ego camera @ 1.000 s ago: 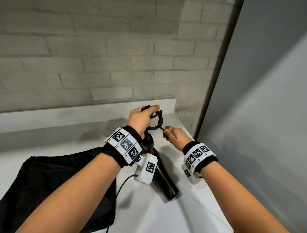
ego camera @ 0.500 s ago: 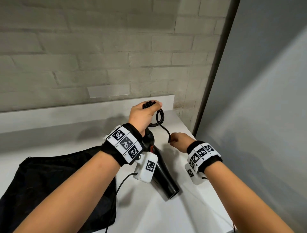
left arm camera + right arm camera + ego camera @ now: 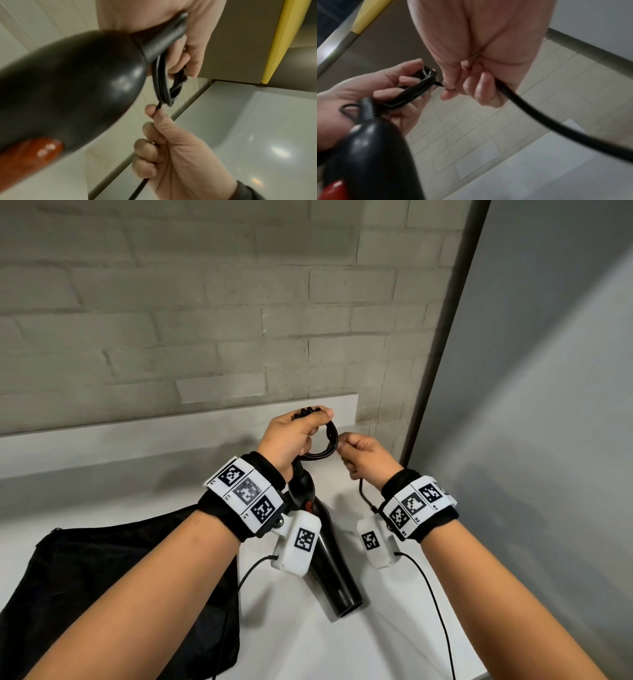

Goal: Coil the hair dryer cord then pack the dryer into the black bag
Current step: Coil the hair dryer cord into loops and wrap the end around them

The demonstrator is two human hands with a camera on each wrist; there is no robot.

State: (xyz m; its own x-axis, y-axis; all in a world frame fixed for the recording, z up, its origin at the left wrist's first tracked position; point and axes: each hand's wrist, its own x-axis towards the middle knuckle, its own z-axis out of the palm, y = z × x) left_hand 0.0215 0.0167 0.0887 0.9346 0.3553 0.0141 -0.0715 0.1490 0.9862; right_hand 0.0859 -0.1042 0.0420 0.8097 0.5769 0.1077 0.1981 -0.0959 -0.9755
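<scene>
Black bag (image 3: 102, 583) lies flat on the white counter (image 3: 342, 645) at 8 o'clock. Left hand (image 3: 291, 436), centre frame, fingers curled round the coiled cord loops (image 3: 330, 445) w/ thumb on top; hair dryer (image 3: 329, 559) hangs below it, nozzle pointing to 5 o'clock, red switch (image 3: 32, 151) on the body. Right hand (image 3: 364, 455) just at 3 o'clock of the coil, fingers clamped on the loose cord strand (image 3: 539, 121), which trails down past the wrist.
</scene>
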